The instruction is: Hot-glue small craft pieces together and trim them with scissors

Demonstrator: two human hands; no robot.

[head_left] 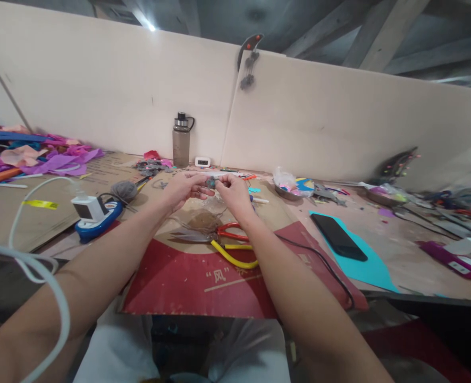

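Observation:
My left hand (183, 189) and my right hand (232, 192) meet above the middle of the workbench, fingers pinched together. Between their fingertips sits a small grey-teal piece (210, 182), too small to name. Just below the hands lie red-handled pliers (230, 232), a yellow-handled tool (235, 256) and a brownish lump (203, 220) on a red and tan cardboard sheet (195, 282).
A grey water bottle (181, 139) stands against the back board. A white and blue charger (95, 211) with white cable lies left, near purple and pink paper scraps (40, 157). A black phone (338, 236) rests on teal paper (369, 268) to the right. Small bowls and craft bits crowd the far right.

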